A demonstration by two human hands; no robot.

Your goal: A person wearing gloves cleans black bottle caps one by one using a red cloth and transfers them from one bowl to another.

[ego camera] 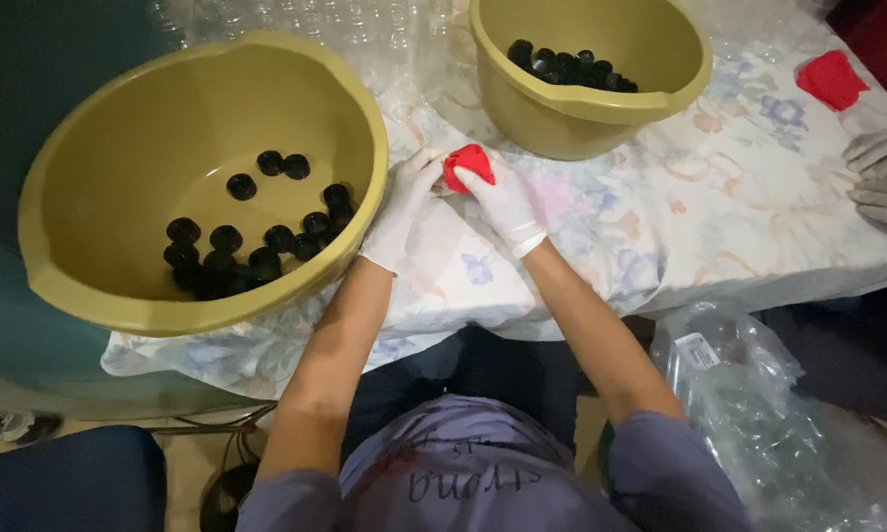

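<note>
Both of my hands wear white gloves and meet over the flowered tablecloth (660, 227). My right hand (502, 202) pinches a small red cloth (466, 163), and my left hand (401, 207) touches the same cloth from the left side. Just left of my left hand stands a large olive basin (59, 197) holding several black caps (246, 251). A second, smaller olive basin (571, 113) with more black caps (566, 67) sits just beyond my hands.
Another red cloth (830, 79) lies at the far right of the table, near another person's white-gloved hands (882, 182) at the right edge. Clear plastic bottles (364, 30) crowd the table's far side. A clear plastic bag (749, 414) sits below the table on my right.
</note>
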